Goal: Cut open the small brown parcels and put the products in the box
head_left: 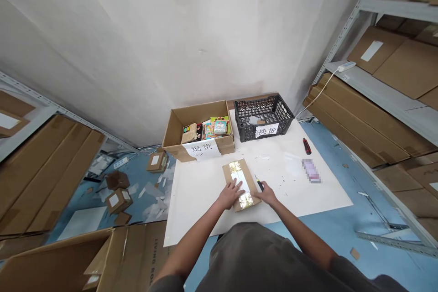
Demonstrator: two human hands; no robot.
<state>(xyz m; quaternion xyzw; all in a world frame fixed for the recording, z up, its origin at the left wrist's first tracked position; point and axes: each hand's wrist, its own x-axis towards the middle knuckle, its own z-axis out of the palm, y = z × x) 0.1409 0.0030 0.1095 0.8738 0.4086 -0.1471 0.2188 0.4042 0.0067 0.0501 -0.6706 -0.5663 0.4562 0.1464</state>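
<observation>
Bkgd: pale wall (219, 32) across upper frame; white table (196, 203) at ctr, blue floor around it.

L hand (232, 195): fingers extended, slightly spread, laid on top of the cardboard parcel (252, 186), lower ctr of frame; pressing rather than gripping, by the look. R hand (268, 195): fingers curled round the utility knife (260, 185), at parcel's lower R edge; exact finger contact w/ cardboard can't be told.

Key relation: parcel's long axis runs upper L to lower R, steep. Knife points up-L, approx. parallel to the R long edge, tip just outside it. Parcel lies L of R-hand fingers, directly under L-hand fingers; L hand nearer its mid, R hand nearer its lower R corner.

Farther out: open carton (226, 146) w/ books, above parcel; black crate (245, 133) to carton's R; red-black cutter (307, 146) at R of table.
</observation>
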